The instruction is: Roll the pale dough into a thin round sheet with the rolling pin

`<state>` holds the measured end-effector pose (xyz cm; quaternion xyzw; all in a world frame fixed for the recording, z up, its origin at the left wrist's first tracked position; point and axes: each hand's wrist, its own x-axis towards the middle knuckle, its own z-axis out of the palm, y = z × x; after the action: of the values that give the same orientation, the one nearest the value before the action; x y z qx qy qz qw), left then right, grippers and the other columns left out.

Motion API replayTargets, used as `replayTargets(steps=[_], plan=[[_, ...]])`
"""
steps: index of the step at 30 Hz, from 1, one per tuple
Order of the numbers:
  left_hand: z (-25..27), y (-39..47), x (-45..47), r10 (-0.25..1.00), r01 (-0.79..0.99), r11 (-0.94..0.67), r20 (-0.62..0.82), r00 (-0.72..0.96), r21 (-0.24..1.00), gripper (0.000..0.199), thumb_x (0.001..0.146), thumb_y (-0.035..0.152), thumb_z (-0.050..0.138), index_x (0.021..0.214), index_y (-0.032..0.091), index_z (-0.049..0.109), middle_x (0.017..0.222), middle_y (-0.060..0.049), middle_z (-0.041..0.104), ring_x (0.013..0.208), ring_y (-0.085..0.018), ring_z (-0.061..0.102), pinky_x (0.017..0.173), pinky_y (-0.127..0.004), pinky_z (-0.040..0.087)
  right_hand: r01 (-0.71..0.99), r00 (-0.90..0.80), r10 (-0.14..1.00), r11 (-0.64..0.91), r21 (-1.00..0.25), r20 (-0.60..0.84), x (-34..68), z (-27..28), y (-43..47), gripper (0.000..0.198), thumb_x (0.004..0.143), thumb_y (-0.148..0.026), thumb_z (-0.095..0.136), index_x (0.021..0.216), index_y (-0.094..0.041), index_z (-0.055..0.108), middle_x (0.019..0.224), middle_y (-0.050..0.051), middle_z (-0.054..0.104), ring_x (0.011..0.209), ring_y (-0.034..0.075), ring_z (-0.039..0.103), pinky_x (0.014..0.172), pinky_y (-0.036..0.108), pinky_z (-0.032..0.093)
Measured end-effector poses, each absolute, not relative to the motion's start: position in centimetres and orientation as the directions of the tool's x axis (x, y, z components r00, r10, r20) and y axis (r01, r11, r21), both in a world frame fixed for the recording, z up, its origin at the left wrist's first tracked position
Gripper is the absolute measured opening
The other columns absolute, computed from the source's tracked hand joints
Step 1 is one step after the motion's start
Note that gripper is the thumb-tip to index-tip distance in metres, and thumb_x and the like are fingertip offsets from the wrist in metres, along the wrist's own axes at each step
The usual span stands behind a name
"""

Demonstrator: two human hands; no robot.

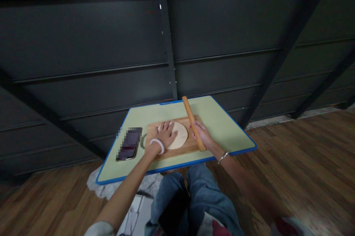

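A round, flat sheet of pale dough (180, 137) lies on a wooden board (172, 151). My left hand (165, 135) rests on the left part of the dough, its fingers spread and nothing held in it. In my right hand (202, 132) is a wooden rolling pin (189, 110), gripped near its lower end. The pin slants over the right side of the board, beside the dough and apart from it, its top end pointing toward the far table edge. Whether the pin touches the board I cannot tell.
The board sits on a small pale green table (230, 132) with a blue rim. A phone (129, 143) lies left of the board, near its cord loop (143, 141). Dark metal panels (124, 40) rise behind the table. White crumpled plastic (101, 184) is on the wooden floor (299, 162).
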<state>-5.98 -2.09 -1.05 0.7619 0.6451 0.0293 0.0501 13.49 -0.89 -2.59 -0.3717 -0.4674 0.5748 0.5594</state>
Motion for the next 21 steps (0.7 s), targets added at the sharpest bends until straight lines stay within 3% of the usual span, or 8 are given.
replayTargets(steps=[11,17,21], plan=[[-1.7,-1.5,-5.5,0.99,0.986,-0.115,0.092,0.104,0.123,0.057,0.09,0.048,0.033,0.139,0.02,0.041,0.144,-0.009,0.043,0.131,-0.026,0.036,0.109,-0.045,0.025,-0.304,-0.098,0.991,0.056,-0.951,0.09,13.6,-2.5,-1.0,0.043,0.067,-0.059,0.065,0.078,-0.019,0.056,0.071,-0.001,0.061,0.041,0.005,0.044,0.034,0.02,0.032],[-1.4,-4.0,-3.0,0.988,0.994,0.052,0.137,-0.066,0.096,0.06,0.091,0.046,0.025,0.14,0.015,0.039,0.144,-0.015,0.042,0.129,-0.033,0.038,0.104,-0.054,0.029,-0.347,-0.115,0.99,0.033,-0.937,0.078,13.6,-2.5,-1.1,0.042,0.066,-0.057,0.067,0.078,-0.018,0.056,0.064,-0.002,0.058,0.042,0.006,0.044,0.035,0.02,0.033],[-1.1,-4.3,-2.3,0.999,0.996,-0.026,0.045,0.022,0.087,0.062,0.09,0.047,0.025,0.146,0.019,0.029,0.149,-0.013,0.034,0.137,-0.035,0.026,0.108,-0.058,0.02,-0.376,-0.114,0.991,0.028,-0.926,0.076,13.5,-2.4,-1.2,0.04,0.065,-0.055,0.069,0.077,-0.019,0.056,0.071,-0.001,0.061,0.042,0.005,0.045,0.035,0.019,0.034]])
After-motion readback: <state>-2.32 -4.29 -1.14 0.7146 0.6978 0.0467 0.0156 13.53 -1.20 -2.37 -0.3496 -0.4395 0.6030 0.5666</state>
